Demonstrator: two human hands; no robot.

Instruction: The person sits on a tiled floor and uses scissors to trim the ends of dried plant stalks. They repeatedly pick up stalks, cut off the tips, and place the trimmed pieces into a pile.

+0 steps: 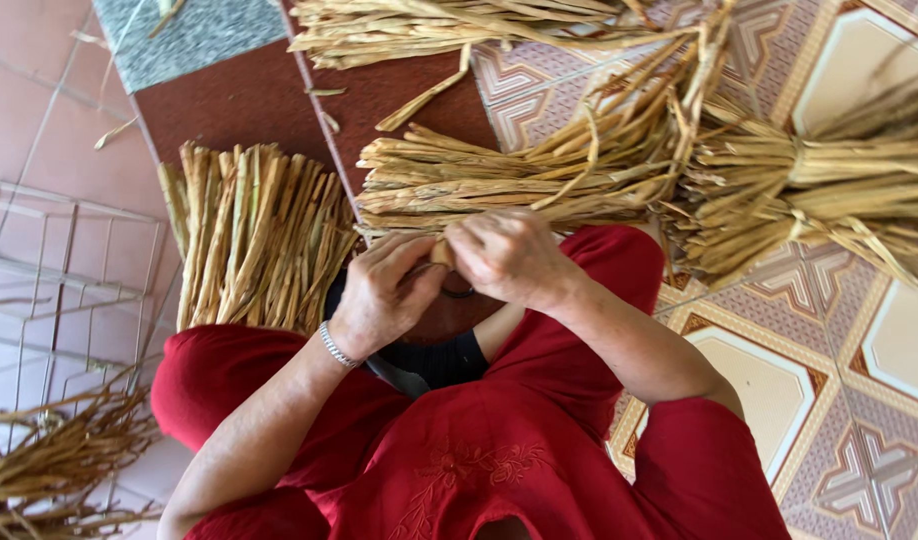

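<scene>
Head view: patterned floor tiles [859,350] (dried stalk bundles [519,175] strewn), both hands' fingers [419,262] pinched on a stalk piece [442,252].

Patterned floor tiles [829,330] in cream and brown on the right, plain pink tiles [39,110] on the left. Dark red step [239,100] with a speckled grey strip [194,35] up top. White wire rack [59,290] lies at left, daylight even.

Straw bundles [519,175] crowding ahead (tightly packed); wire rack [69,270] left; bare tiles [879,340] right
</scene>
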